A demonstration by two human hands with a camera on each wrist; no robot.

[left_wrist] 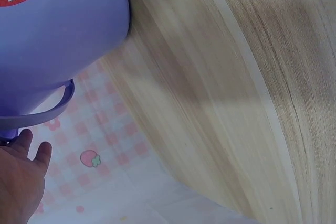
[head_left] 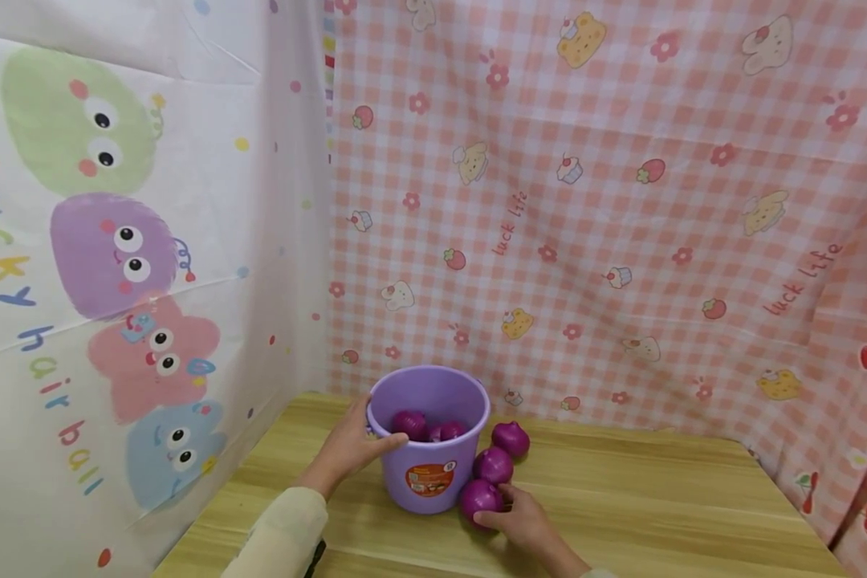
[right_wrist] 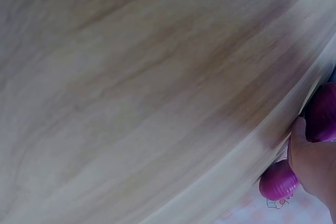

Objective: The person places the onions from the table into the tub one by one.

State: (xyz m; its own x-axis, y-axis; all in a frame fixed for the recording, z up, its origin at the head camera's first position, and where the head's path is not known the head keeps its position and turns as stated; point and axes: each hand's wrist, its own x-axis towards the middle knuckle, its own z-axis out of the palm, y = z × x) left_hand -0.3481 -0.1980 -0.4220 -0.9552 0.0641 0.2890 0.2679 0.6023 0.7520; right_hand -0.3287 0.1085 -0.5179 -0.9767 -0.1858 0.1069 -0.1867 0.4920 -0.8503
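Note:
A purple bucket (head_left: 433, 478) with a round red label stands upright on the table, several red onions (head_left: 409, 425) visible inside it. My left hand (head_left: 354, 445) holds the bucket at its left rim, thumb along the front edge. In the left wrist view, the fingers (left_wrist: 43, 156) lie by the rim near the bucket's handle (left_wrist: 50, 113). To the right of the bucket, three red onions sit in a row. My right hand (head_left: 523, 522) grips the nearest onion (head_left: 481, 502), thumb in front and fingers on its right side. Behind it are the middle onion (head_left: 494, 466) and the far onion (head_left: 510, 440).
The wood-grain table (head_left: 650, 498) extends to the right of the onions. A pink checked cloth (head_left: 592, 241) hangs behind the table, and a white cloth (head_left: 260, 241) with cartoon figures hangs along the left side.

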